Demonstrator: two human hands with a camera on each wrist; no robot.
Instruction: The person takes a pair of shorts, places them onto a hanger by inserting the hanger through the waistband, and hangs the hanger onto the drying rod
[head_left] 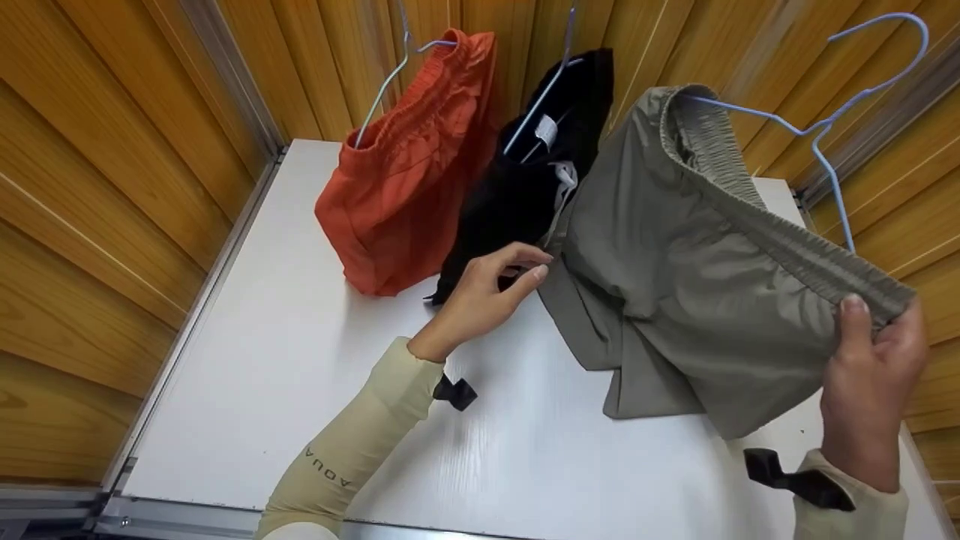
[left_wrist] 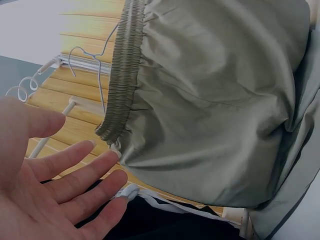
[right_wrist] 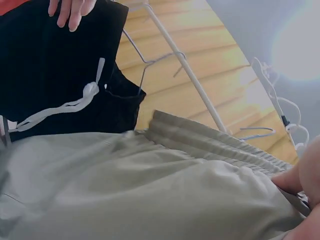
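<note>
A pair of grey-green shorts (head_left: 697,262) with a gathered elastic waistband spreads across the right side of the head view. My right hand (head_left: 874,375) grips the waistband's right end, thumb on the outside. A thin blue wire hanger (head_left: 825,124) reaches into the waist opening; its lower part is hidden by the cloth. Close to the shorts' left edge is my left hand (head_left: 487,296), with its fingers loosely extended. In the left wrist view this hand (left_wrist: 65,185) has spread fingers, fingertips near the waistband's end; whether they touch it I cannot tell.
Black shorts (head_left: 517,195) with a white drawstring (right_wrist: 75,104) hang just left of the grey-green pair. Further left are orange shorts (head_left: 412,165) on another wire hanger (head_left: 382,86). A white rod (right_wrist: 190,75) crosses above. Wood-panelled walls (head_left: 97,187) enclose a white board (head_left: 247,390).
</note>
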